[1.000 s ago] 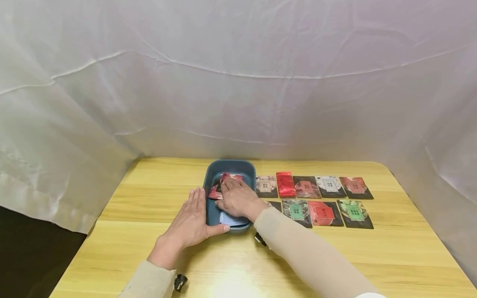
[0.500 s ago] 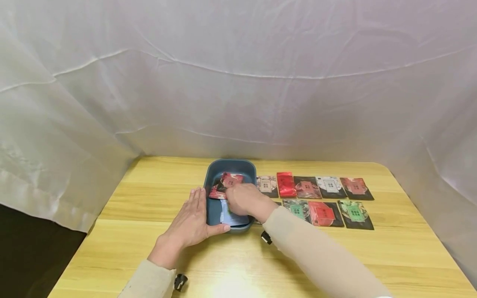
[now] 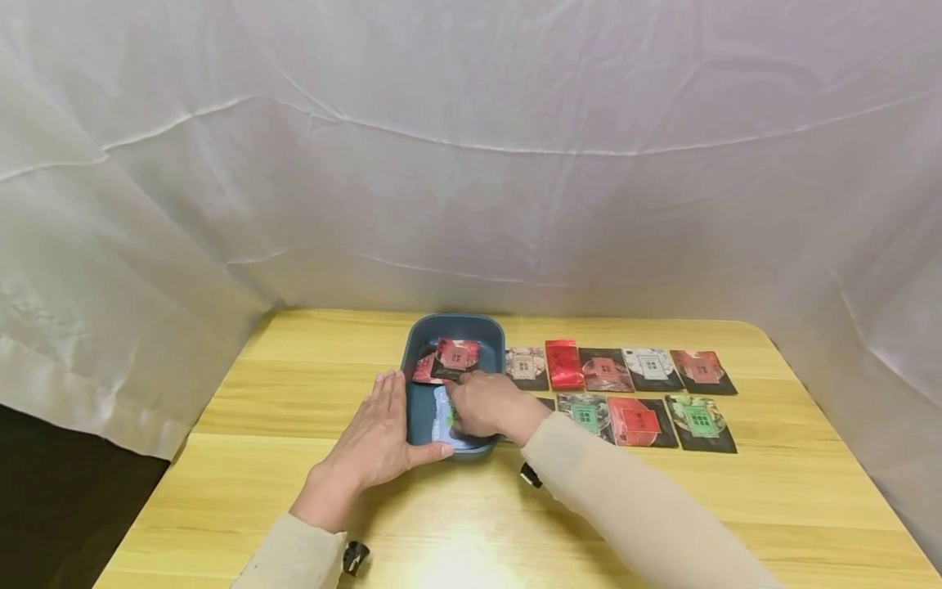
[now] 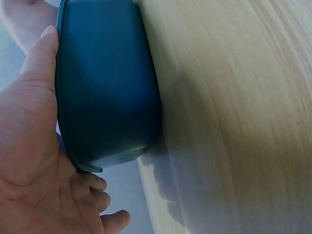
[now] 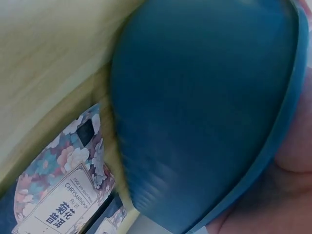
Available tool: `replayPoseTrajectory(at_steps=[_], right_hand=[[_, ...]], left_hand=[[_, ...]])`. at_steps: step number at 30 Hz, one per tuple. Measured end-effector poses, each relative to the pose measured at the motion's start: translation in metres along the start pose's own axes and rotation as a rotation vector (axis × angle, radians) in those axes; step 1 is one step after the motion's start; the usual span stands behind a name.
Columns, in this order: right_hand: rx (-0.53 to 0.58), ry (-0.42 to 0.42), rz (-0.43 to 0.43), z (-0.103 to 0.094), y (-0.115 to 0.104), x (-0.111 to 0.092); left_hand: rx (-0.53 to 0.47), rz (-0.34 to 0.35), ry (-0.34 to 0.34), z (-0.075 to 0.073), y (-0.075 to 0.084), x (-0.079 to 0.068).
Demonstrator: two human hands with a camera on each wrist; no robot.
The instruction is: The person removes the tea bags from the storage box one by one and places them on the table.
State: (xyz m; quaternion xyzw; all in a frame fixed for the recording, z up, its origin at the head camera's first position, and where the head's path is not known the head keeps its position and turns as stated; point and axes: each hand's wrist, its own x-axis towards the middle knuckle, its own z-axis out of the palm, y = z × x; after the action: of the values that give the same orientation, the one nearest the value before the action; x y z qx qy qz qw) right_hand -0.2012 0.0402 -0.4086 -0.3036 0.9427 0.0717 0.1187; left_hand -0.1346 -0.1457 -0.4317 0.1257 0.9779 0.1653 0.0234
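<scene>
A dark blue plastic bin (image 3: 421,417) stands at the table's middle back. My left hand (image 3: 371,433) lies along its left side, fingers straight and thumb on the near rim; the left wrist view shows the palm against the rim (image 4: 59,92). Inside the bin, my right hand (image 3: 486,401) is curled at the near edge of a red and black tea sachet (image 3: 456,357), its fingertips mostly hidden. Another red sachet (image 3: 424,368) peeks out beneath that one. Under the right hand lies a light blue sachet (image 3: 445,429), partly covered.
Right of the bin, tea sachets lie in two rows, including a shiny red one (image 3: 564,365) and a green-labelled one (image 3: 701,421). A floral chrysanthemum pu-er sachet (image 5: 68,180) is close to the bin's side. Pale cloth (image 3: 471,204) hangs behind the table.
My right hand has gone from lying flat on the red sachet to curled, and moved nearer. The red sachet has turned and shifted slightly away. My left hand has stayed put.
</scene>
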Motion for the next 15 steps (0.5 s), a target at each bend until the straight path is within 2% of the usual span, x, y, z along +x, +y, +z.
replayPoseTrajectory(at_steps=[10,15], right_hand=[[-0.067,-0.139,0.019,-0.007,-0.002,-0.002],[-0.088,-0.128,0.04,-0.01,-0.004,-0.001]], left_hand=[[-0.011,-0.005,-0.003,0.0,0.0,0.0],[-0.013,-0.007,0.0,-0.001,0.0,-0.001]])
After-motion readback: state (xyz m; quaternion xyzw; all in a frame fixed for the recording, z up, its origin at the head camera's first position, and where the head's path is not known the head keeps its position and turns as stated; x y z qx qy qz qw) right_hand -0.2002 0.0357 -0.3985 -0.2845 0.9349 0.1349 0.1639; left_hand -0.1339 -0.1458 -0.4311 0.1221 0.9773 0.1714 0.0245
